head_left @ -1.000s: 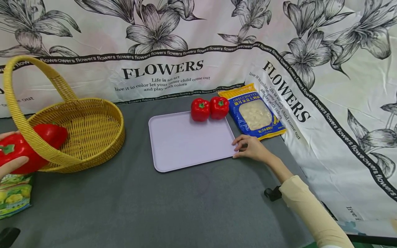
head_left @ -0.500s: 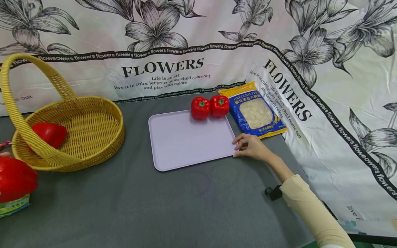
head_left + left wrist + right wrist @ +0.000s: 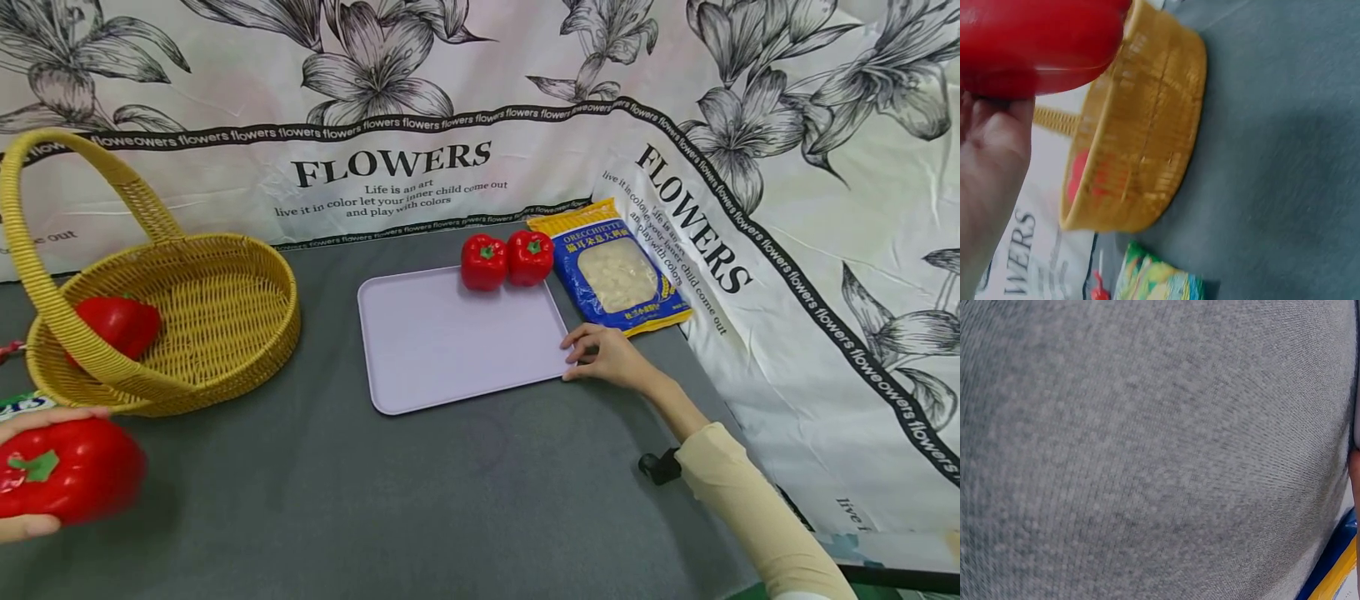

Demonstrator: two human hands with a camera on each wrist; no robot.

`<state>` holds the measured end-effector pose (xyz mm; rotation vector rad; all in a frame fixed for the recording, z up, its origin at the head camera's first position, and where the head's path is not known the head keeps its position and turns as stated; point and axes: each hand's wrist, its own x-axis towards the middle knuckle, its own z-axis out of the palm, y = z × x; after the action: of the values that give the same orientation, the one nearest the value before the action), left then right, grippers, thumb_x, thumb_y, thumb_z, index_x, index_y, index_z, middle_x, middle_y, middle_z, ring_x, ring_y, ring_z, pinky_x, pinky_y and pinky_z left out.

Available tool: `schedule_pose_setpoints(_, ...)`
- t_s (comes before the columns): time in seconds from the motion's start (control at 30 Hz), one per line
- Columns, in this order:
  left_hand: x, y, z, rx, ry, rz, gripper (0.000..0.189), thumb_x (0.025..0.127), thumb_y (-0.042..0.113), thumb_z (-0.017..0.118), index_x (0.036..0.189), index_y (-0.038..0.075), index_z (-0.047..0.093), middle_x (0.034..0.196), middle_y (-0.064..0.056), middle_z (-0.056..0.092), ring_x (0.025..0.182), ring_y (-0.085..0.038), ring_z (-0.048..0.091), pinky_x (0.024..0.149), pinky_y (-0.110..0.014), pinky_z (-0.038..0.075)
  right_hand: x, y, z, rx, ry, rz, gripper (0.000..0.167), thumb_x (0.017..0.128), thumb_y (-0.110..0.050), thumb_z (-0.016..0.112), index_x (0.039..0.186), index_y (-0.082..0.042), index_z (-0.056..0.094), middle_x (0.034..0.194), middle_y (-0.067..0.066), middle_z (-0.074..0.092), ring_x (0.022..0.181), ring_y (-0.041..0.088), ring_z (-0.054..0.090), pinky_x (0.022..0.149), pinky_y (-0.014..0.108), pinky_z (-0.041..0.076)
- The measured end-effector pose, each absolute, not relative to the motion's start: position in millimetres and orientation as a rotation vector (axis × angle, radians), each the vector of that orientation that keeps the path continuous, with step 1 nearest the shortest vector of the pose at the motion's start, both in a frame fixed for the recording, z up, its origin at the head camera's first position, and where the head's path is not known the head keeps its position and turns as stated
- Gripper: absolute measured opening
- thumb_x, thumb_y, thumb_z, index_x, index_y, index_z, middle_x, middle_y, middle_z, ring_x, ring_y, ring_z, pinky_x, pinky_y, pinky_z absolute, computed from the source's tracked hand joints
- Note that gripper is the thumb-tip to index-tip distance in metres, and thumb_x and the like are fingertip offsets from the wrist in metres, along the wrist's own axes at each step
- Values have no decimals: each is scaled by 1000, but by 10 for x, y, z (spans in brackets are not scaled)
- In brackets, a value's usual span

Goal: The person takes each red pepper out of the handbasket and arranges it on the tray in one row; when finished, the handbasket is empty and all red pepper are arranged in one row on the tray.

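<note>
At the left edge of the head view, my left hand (image 3: 30, 527) grips a large red bell pepper (image 3: 86, 471) with a green stem, fingers above and thumb below. In the left wrist view the pepper (image 3: 1041, 47) is held beside the yellow wicker basket (image 3: 1141, 144). Another red pepper (image 3: 120, 325) lies inside the basket (image 3: 247, 367). My right hand (image 3: 611, 358) holds the right edge of a pale lilac tray (image 3: 450, 350), fingers bent at its rim. Two red bell peppers (image 3: 484, 263) stand side by side at the tray's back right corner.
A blue and yellow orecchiette bag (image 3: 618, 275) lies right of the tray, against the flowered cloth backdrop. A green and yellow packet (image 3: 1157, 281) lies beside the basket, mostly hidden in the head view. The basket's tall handle (image 3: 97, 158) arches upward. Grey cloth (image 3: 420, 500) covers the table.
My left hand has carried the large pepper away from beside the basket's handle, toward the table's front, and then a little rightward. The right hand and tray have stayed in place.
</note>
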<state>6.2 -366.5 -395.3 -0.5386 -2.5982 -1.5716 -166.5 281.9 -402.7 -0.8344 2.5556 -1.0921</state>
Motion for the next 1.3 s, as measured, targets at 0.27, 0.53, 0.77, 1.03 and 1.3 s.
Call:
schedule_pose_setpoints(0.27, -3, -3022, -3862, -542, -2687, -1801, 79, 63, -19, 74, 135, -1, 46, 131, 4, 55, 109, -6, 49, 64, -29, 57, -1749, 2913, -4185, -823, 2571, -1092, 14, 70, 2, 82, 77, 5, 70, 105, 23, 64, 90, 33, 62, 76, 42, 56)
schedule_pose_setpoints(0.53, -257, -2531, -3874, -727, -2597, -2046, 73, 69, -13, 73, 135, 2, 46, 133, -2, 55, 112, -11, 50, 75, -32, 57, -1838, 2993, -4335, -829, 2580, -1096, 15, 71, -8, 85, 77, -2, 72, 105, 15, 65, 89, 25, 62, 76, 30, 57)
schedule_pose_setpoints(0.77, -493, -2223, -4003, -786, -2540, -2109, 71, 71, -8, 76, 135, 4, 48, 135, -4, 53, 114, -15, 49, 77, -35, 57, -1835, 2996, -4363, -805, 2587, -1101, 16, 69, -9, 86, 75, -4, 72, 103, 11, 66, 88, 22, 62, 74, 23, 56)
schedule_pose_setpoints(1.03, -793, -2038, -4089, -766, -2537, -2150, 69, 71, -3, 78, 134, 8, 50, 135, -6, 52, 117, -20, 47, 79, -37, 57, -1804, 2997, -4386, -774, 2565, -1107, 16, 69, -10, 86, 76, -4, 73, 103, 11, 65, 90, 23, 61, 76, 29, 56)
schedule_pose_setpoints(1.3, -1013, -1904, -4153, -635, -2573, -2137, 67, 73, 4, 80, 134, 11, 52, 128, -4, 53, 113, -24, 48, 78, -36, 56, -1804, 2985, -4351, -800, 2575, -1096, 16, 70, -9, 86, 76, -4, 72, 103, 11, 65, 90, 23, 61, 76, 30, 56)
